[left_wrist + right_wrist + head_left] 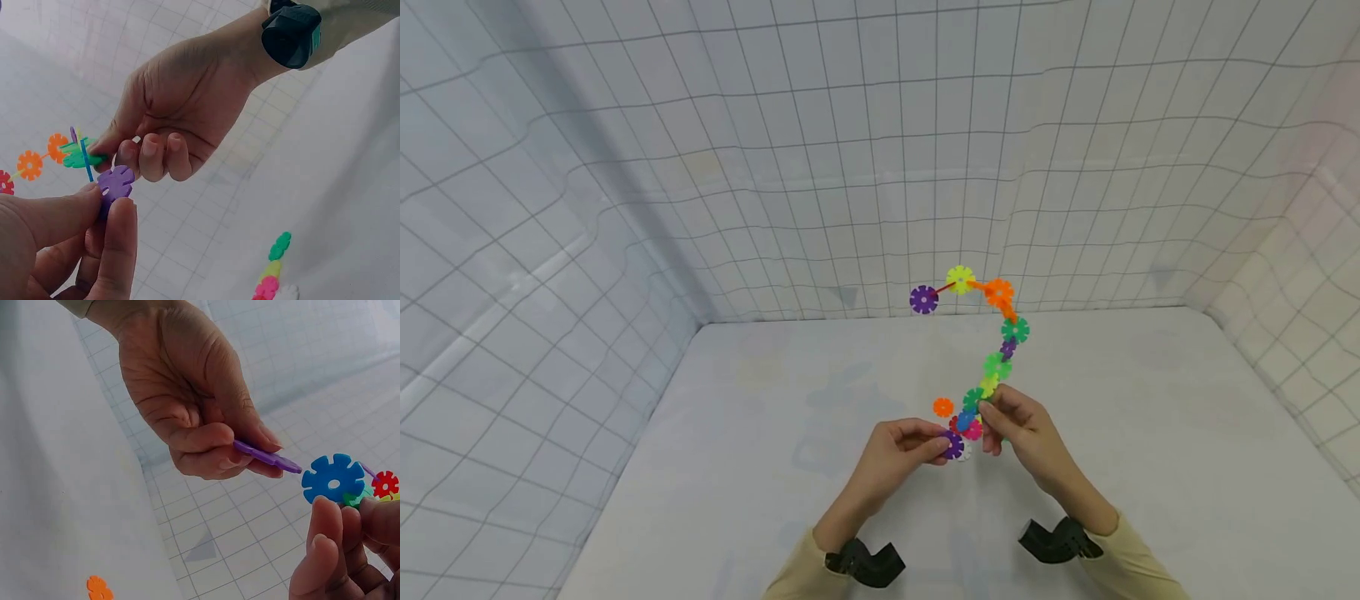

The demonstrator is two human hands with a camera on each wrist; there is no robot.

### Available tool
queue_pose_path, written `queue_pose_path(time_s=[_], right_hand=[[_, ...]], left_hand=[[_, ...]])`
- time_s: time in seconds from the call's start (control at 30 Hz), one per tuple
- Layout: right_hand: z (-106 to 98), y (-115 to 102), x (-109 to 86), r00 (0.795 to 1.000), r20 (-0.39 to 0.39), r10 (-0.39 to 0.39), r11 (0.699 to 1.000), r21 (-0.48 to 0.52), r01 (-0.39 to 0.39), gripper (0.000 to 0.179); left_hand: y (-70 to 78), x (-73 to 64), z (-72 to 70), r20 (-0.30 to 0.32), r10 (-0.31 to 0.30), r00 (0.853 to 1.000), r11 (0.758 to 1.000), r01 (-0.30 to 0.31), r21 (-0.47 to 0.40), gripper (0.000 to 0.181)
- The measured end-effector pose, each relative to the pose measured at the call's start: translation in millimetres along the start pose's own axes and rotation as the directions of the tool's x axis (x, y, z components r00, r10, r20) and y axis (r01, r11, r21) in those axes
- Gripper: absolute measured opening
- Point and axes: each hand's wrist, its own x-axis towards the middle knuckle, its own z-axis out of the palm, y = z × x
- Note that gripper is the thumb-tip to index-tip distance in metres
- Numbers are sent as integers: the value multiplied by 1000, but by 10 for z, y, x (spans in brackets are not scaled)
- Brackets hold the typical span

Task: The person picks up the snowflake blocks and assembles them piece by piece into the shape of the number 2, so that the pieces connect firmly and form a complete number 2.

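l hand [891,458] pinches 1 purple disc [956,446]; r hand [1032,436] grips multicol. chain [996,362].

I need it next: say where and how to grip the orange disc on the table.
Probably pinch the orange disc by opposite edges of its notched rim, coming from above and its left: it lies flat, with the pink disc and others crowding its right.

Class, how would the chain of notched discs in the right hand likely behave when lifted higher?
The disc chain is probably light: its pieces look thin. It seems fairly stiff, arching out from the right hand. Joined at notched edges, it may pull apart.
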Motion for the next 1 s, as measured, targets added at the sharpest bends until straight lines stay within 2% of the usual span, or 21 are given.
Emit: queue_pose_path(time_s=[0.3,0.47,0.57,0.7,0.83,1.0], right_hand=[[-2,-25,-10,999,37,-26,999,30,25,11],[-3,-33,-12,998,53,-39,999,36,38,12],[8,-39,-14,998,57,-40,999,37,38,14],[23,-46,-14,997,60,-47,998,40,45,14],[20,-51,-13,996,67,-55,998,45,52,13],[-14,-52,-17,994,88,-61,994,93,53,12]], left_hand=[[119,-80,82,-56,31,998,997,-27,75,14],[267,-133,133,-94,63,994,988,-49,146,12],[338,-160,154,-98,87,991,986,-72,148,14],[261,-139,138,-102,96,990,990,-84,110,14],[162,-110,122,-113,107,988,990,-94,109,17],[167,-134,133,-112,133,985,985,-118,126,18]])
